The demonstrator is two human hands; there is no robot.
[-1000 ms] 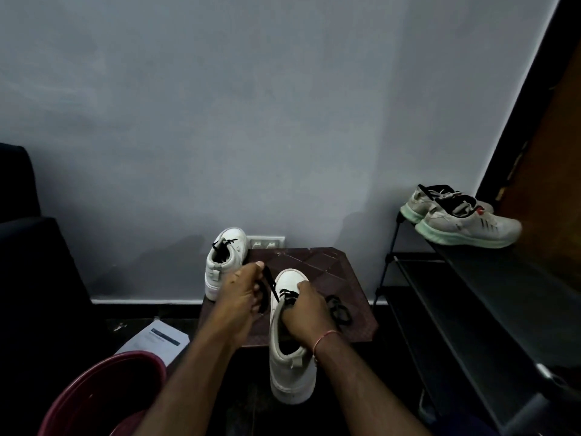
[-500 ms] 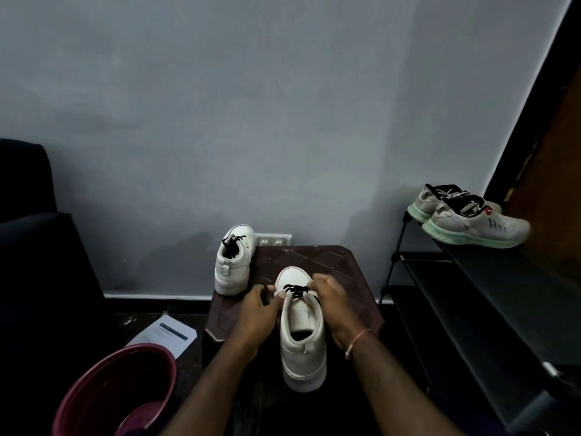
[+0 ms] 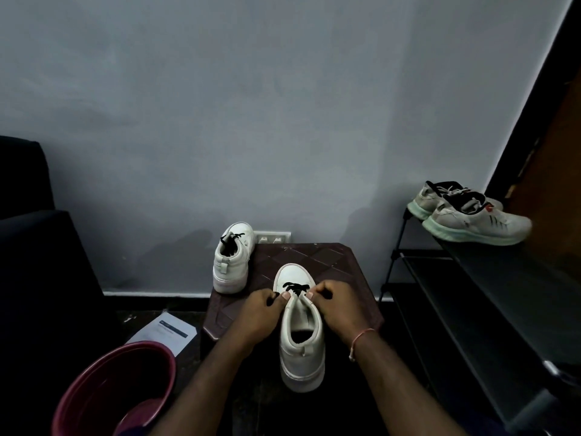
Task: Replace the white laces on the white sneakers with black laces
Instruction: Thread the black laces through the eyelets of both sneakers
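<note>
White sneaker (image 3: 302,357) gripped by left hand (image 3: 256,316) and right hand (image 3: 340,309)

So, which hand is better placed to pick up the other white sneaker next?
Left, probably. The other sneaker stands at the far left corner of the stool, nearer the left hand; the right hand would have to cross the near sneaker.

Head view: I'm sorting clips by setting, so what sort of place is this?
Probably a home, perhaps near the entrance: a black shoe rack holding grey trainers, a low brown stool by a wall socket, and a maroon tub.
</note>
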